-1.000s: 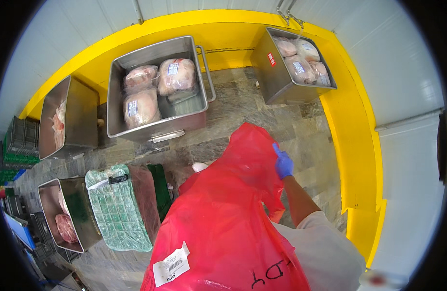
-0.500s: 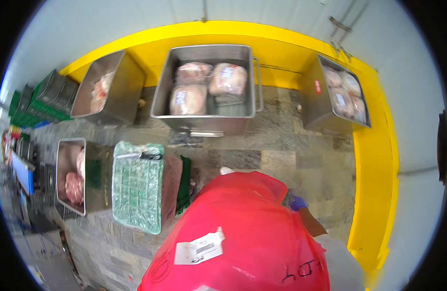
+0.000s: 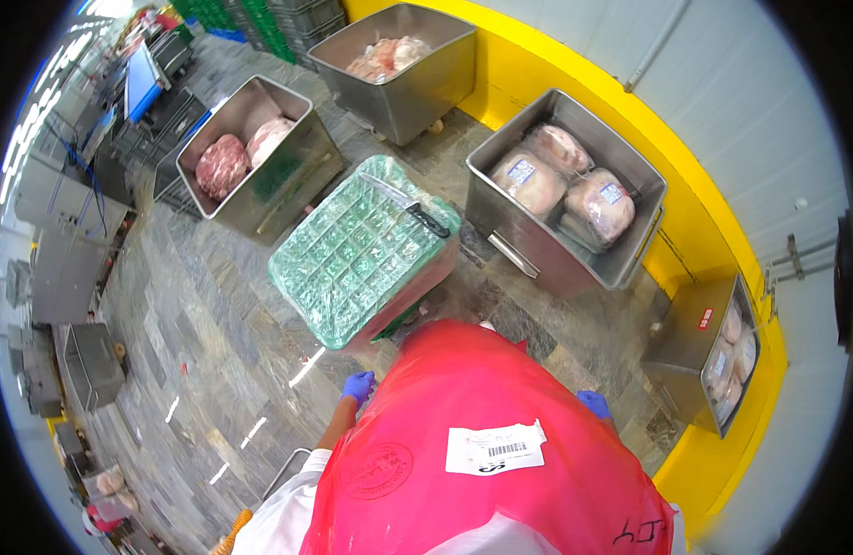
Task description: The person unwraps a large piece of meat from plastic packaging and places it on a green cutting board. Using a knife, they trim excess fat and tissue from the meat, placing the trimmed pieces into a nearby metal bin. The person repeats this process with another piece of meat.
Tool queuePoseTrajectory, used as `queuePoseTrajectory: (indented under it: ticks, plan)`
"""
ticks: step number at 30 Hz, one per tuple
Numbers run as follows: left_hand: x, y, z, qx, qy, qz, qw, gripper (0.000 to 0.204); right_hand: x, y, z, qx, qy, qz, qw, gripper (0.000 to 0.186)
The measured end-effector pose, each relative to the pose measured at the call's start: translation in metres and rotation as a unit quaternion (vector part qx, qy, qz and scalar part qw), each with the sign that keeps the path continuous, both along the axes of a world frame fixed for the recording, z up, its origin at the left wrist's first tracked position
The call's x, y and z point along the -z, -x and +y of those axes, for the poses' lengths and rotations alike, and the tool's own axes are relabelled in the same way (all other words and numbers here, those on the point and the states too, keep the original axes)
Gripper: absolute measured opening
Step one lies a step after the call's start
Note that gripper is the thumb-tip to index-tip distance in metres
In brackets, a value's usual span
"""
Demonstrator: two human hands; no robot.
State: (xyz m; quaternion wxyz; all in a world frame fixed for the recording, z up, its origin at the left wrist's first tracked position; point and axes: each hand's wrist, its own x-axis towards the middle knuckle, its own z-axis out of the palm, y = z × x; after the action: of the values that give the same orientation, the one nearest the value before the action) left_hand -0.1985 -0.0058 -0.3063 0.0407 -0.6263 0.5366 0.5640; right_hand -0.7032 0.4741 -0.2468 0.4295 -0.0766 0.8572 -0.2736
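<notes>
Red plastic, looking like an apron [image 3: 398, 518] with a white label, covers my front. My left hand [image 3: 359, 387], in a blue glove, hangs beside it over the floor; its fingers look loosely apart and nothing shows in them. On the other side my right hand [image 3: 594, 403], also blue-gloved, is partly hidden by the red plastic, so its fingers cannot be made out. Ahead stands a green crate [image 3: 338, 254] wrapped in clear film, and a black-handled knife [image 3: 412, 208] lies on its top. Neither hand touches crate or knife.
Steel tubs hold meat: one at left [image 3: 288, 190], one at the back [image 3: 426, 92], one with wrapped pieces [image 3: 565, 264] ahead right, another [image 3: 690, 356] far right. A yellow kerb [image 3: 713, 208] runs along the wall. A metal rail [image 3: 288, 472] stands by my left arm.
My view has turned left, so the crate and tubs sit farther right and tilted. My left hand has come into view; the right hand is still beside the red plastic.
</notes>
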Motion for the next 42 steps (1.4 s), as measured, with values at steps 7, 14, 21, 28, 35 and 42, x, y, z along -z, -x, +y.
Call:
queuePoseTrajectory:
  ticks: [7, 14, 21, 28, 35, 42]
  plan:
    - [-0.013, 0.031, -0.018, -0.182, 0.201, 0.057, 0.961, 0.045, -0.030, 0.022, -0.022, 0.003, -0.033, 0.042, 0.999, 0.030]
    - [-0.071, 0.185, -0.120, -0.086, 0.231, 0.178, 0.953, 0.033, 0.013, 0.050, -0.023, -0.088, -0.055, 0.077, 0.992, 0.036]
    - [-0.127, 0.343, -0.168, 0.056, 0.216, 0.188, 0.957, 0.029, 0.045, 0.127, -0.106, -0.030, 0.078, 0.232, 0.969, 0.032]
    - [-0.125, 0.465, -0.206, 0.200, 0.245, 0.145, 0.938, 0.026, -0.025, 0.253, -0.284, 0.122, 0.141, 0.215, 0.959, 0.026]
    - [-0.120, 0.629, -0.243, 0.259, 0.260, 0.103, 0.924, 0.025, 0.057, 0.385, -0.389, 0.052, 0.095, 0.161, 0.981, 0.034]
    - [-0.052, 0.715, -0.248, 0.320, 0.228, 0.066, 0.917, 0.035, 0.163, 0.498, -0.497, 0.015, 0.098, 0.166, 0.981, 0.063]
